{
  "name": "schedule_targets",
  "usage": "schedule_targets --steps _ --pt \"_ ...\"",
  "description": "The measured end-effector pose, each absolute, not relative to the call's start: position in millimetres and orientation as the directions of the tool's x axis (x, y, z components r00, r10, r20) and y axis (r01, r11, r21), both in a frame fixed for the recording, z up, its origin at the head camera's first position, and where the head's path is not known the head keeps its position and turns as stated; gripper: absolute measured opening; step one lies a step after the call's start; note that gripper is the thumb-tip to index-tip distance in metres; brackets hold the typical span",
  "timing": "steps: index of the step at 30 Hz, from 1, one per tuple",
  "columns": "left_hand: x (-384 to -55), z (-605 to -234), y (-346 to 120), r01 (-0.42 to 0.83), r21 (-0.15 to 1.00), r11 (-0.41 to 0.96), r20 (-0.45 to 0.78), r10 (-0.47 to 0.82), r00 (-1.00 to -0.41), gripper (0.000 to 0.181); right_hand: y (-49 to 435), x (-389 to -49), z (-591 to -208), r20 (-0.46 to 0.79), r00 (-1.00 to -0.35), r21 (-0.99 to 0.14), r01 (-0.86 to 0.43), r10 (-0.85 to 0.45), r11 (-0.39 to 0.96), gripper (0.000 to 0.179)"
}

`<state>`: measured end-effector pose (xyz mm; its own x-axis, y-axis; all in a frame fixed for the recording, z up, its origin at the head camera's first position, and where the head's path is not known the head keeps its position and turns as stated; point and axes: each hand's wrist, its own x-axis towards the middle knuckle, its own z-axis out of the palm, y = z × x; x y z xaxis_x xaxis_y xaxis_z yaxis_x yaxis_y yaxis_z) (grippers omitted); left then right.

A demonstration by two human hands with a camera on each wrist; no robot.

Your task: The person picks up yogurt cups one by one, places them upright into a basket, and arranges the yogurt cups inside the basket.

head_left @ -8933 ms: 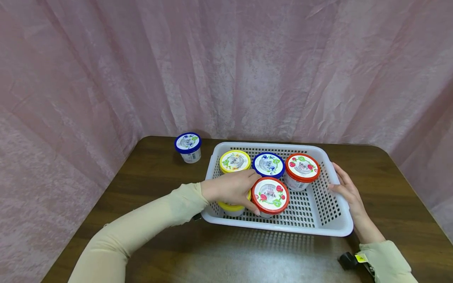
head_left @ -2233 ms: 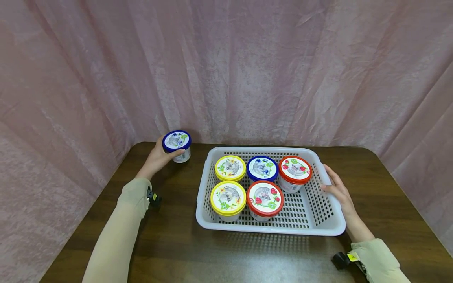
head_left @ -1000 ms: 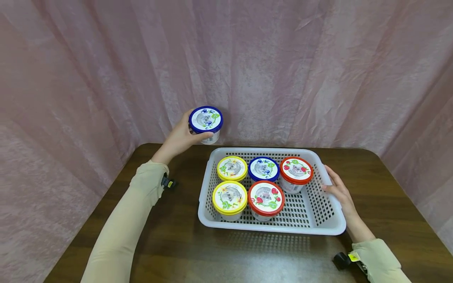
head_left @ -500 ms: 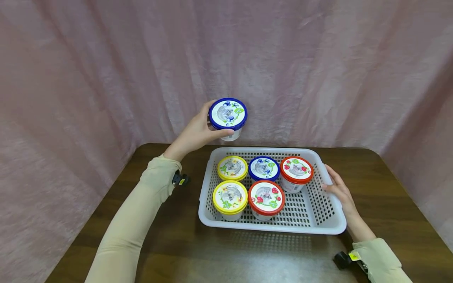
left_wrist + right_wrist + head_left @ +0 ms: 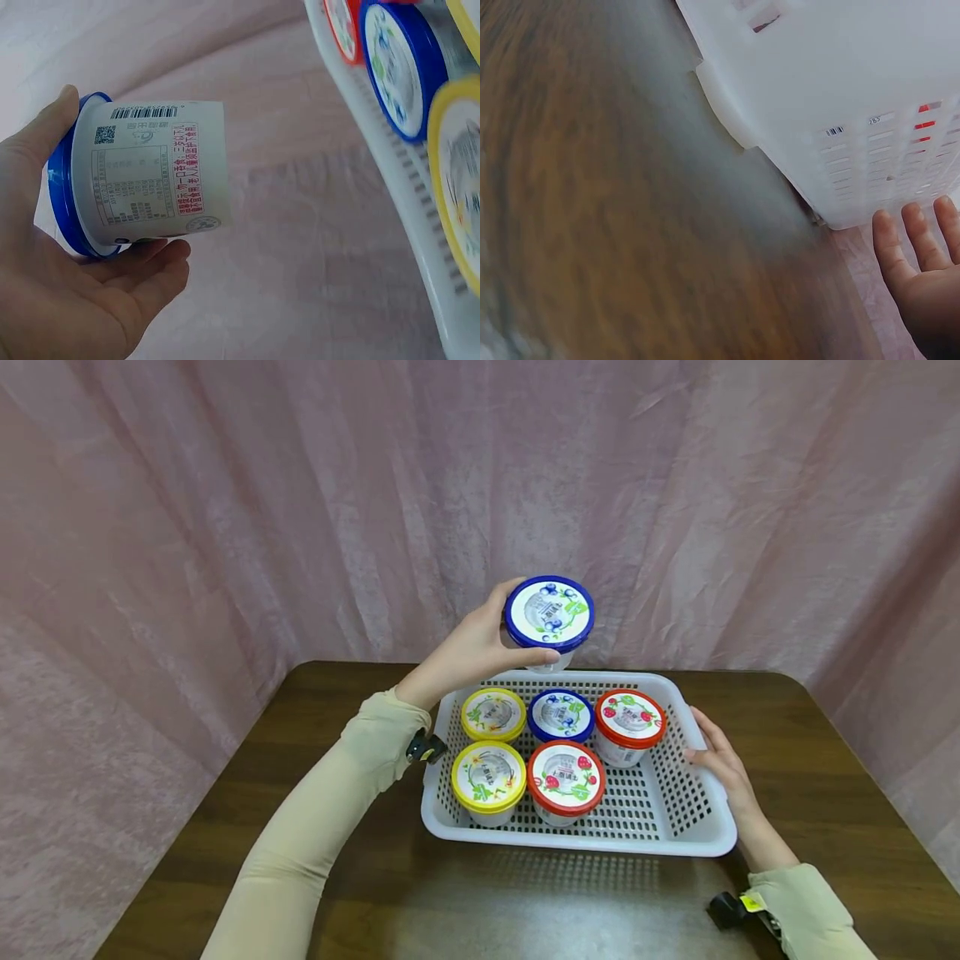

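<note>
My left hand point(image 5: 483, 639) grips a white plastic cup with a blue lid point(image 5: 550, 612), thumb on the near side, up above the back rim of the basket. Its printed white side point(image 5: 157, 165) faces the left wrist camera. Below stands the white perforated basket point(image 5: 637, 845) holding several upright lidded cups: two yellow-lidded, with the front one point(image 5: 489, 777) at the near left, one blue-lidded point(image 5: 561, 716), and two red-lidded, one point(image 5: 630, 720) at the back. My right hand point(image 5: 731, 777) holds the basket's right end, thumb over the rim and fingers point(image 5: 922, 236) along the outside wall.
A dark wooden table point(image 5: 360, 860) carries the basket. Pink curtain point(image 5: 480, 485) hangs right behind the table's back edge. Bare basket floor point(image 5: 637, 806) shows at the front right, beside the front red-lidded cup point(image 5: 566, 779).
My left hand has picked the blue-lidded cup off the table at the left back and carried it rightward to above the basket. The right hand has stayed at the basket's end.
</note>
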<state>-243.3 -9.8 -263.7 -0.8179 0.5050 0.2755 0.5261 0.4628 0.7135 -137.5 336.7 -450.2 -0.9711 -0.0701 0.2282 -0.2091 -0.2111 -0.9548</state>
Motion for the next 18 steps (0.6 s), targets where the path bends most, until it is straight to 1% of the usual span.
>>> schedule_targets --steps 5,12,18 --pt "-238.0 -264.7 15.0 0.551 0.708 0.442 0.260 0.562 -0.785 0.108 337.5 -136.4 -448.9 0.229 -0.971 -0.955 -0.210 -0.066 -0.209 0.058" --pt "-226.7 -270.3 44.0 0.546 0.723 0.425 0.202 0.625 -0.754 0.109 336.0 -133.4 -448.3 0.218 -0.974 -0.959 -0.201 -0.069 -0.200 0.058" --pt "-218.4 -274.1 61.1 0.550 0.736 0.393 0.183 0.667 -0.722 0.109 334.8 -132.3 -447.8 0.167 -0.984 -0.975 -0.155 -0.058 -0.161 0.057"
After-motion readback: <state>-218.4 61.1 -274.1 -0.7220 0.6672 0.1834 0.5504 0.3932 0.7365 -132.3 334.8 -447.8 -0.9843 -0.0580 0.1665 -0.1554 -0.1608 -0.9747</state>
